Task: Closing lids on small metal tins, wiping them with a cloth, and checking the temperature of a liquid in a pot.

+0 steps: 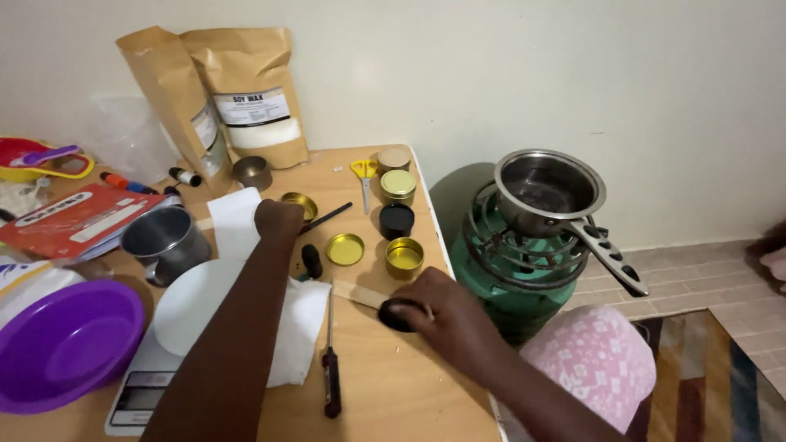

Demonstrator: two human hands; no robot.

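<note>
Right hand (446,307) clamps its grip on a small round black tin lid (399,315), pressed down on the wooden tabletop (393,385) near the front right edge. Lid touches the end of a flat pale wooden stick (360,293) lying just left of it.

Relative to that lid:
- open gold tin with yellowish fill (404,257): just behind
- loose gold lid (345,249): behind-left
- black round tin (396,220), closed gold tin (397,186): farther behind
- yellow-handled scissors (363,173): behind, near the wall
- black-handled thin metal probe (330,360): left, lying front to back
- white paper sheet (246,270): left, over a digital scale (135,393)
- grey metal mug (164,239), purple plastic bowl (65,344): far left
- two brown paper pouches (237,98): far behind-left
- steel saucepan (548,188) on green gas burner (499,262): right, off the tabletop

Left hand (278,219) is fisted, fingers together, near a small gold tin (300,202); cannot tell if it holds anything.

Judgement: keep the lid flat under the fingers, press evenly, and steady the stick so it doesn't skid toward the filled tin.
</note>
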